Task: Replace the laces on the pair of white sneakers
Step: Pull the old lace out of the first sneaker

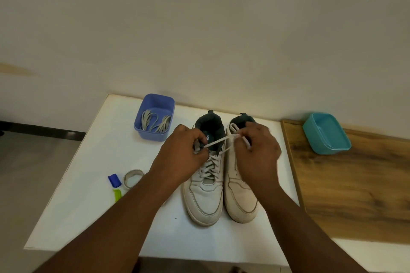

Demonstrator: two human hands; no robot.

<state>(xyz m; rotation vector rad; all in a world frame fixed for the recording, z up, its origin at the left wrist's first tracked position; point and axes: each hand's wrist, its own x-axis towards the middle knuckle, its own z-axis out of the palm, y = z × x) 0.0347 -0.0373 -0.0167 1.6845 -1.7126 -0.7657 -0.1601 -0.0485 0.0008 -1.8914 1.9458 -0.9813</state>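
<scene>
Two white sneakers stand side by side on the white table (93, 184), toes toward me. The left sneaker (205, 197) is laced with a white lace (218, 141); its two ends are pulled taut between my hands above the tongue. My left hand (184, 155) pinches one end at the shoe's left side. My right hand (257, 150) pinches the other end and a loop over the right sneaker (240, 199), hiding that shoe's eyelets.
A purple box (155, 133) holding grey laces sits at the back left of the table. A tape roll (133, 178), a blue clip (114, 180) and a green clip (117, 195) lie left of the shoes. A teal box (326, 134) rests on a wooden board (355, 195) at right.
</scene>
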